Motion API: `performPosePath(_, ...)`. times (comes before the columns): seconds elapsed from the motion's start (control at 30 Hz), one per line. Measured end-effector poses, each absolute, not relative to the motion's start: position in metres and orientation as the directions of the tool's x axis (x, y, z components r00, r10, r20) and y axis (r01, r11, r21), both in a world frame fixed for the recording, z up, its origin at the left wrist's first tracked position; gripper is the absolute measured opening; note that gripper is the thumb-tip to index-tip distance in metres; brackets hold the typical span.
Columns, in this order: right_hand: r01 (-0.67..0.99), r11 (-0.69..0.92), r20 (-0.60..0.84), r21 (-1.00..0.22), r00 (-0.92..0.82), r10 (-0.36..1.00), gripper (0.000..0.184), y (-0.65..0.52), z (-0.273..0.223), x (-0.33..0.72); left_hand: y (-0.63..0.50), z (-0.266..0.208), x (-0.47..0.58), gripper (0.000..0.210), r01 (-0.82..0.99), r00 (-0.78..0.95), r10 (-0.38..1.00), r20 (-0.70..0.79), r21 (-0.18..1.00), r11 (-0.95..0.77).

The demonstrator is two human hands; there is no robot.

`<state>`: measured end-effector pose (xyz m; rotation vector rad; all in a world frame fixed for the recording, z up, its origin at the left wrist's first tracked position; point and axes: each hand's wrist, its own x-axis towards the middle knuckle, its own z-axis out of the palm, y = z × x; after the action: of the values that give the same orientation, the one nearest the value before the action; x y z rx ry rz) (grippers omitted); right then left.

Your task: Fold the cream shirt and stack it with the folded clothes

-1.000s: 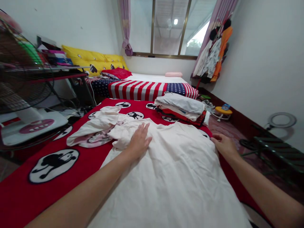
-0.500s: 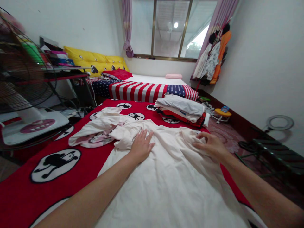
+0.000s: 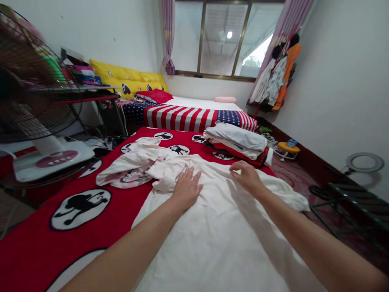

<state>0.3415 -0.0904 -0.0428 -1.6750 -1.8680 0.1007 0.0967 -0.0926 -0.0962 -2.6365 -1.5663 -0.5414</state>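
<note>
Leftward and inward, the right hand [image 3: 247,178] has been shifted since the earlier frame, and a loose flap [image 3: 284,190] is now laid out at centre right. Across the lower centre, the white garment [image 3: 209,239] is spread, pressed by the flat, unclenched left hand [image 3: 187,190]. Right fingers are curled; whether cloth is pinched cannot be told. Creases could be caused by a dragged left palm; the folded stack [image 3: 238,138], right of centre, could be disturbed by an overlong reach.

Soft, muted light; glare whitens the right side of the gold-framed glass window [image 3: 225,44]. A soft shadow crosses the large white cloth [image 3: 219,239]. The wire-caged, white-based fan [image 3: 33,89] blurs; edges stretch.
</note>
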Motion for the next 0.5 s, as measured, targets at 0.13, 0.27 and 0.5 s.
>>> performPosePath(0.13, 0.835, 0.212, 0.37, -0.508, -0.011, 0.929, 0.023, -0.042, -0.045, 0.268, -0.097, -0.086, 0.091, 0.046, 0.835, 0.448, 0.83, 0.333, 0.175, -0.521)
performPosePath(0.27, 0.774, 0.174, 0.309, -0.609, 0.03, 0.951, 0.047, -0.001, -0.052, 0.221, -0.097, -0.062, 0.071, 0.04, 0.862, 0.427, 0.832, 0.355, 0.118, -0.493)
performPosePath(0.5, 0.709, 0.057, 0.109, -0.702, 0.029, 0.994, 0.073, 0.023, -0.066, 0.195, -0.074, -0.026, 0.014, 0.066, 0.991, 0.124, 0.967, 0.223, 0.015, -0.131)
